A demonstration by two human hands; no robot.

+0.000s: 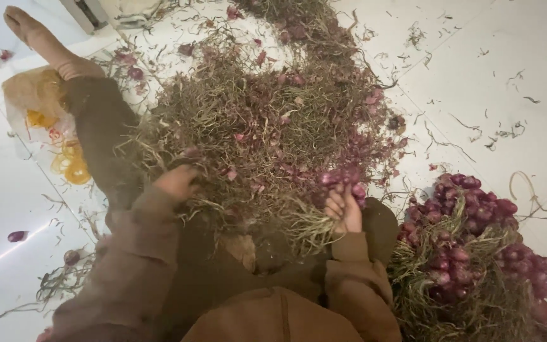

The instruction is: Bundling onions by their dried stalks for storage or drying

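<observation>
**Sorting shallots out of a heap of dry stalks**

Sitting on the white tiled floor [508,57], you had a broad heap of dry stalks and purple skins [254,120] spread over your lap and out toward twelve o'clock. Your right hand [344,209] was closed around a small cluster of purple shallots [343,178] at the heap's five o'clock edge, fingers curled tight on their stems. Your left hand [175,182] was pressed into the stalks at the heap's eight o'clock side; whether it gripped anything I cannot tell, since the fingers were buried. The two hands were well apart.

At four o'clock from you lay bunched shallots [470,240] with their tops still on, a sizeable stack. A clear bag with orange rubber bands [64,152] sat at ten o'clock, beside your outstretched leg [96,120]. Loose bulbs [17,236] lay at eight o'clock.

Judging by the stack against the heap, a good share looked bundled, though plenty of purple remained scattered through the stalks.
</observation>
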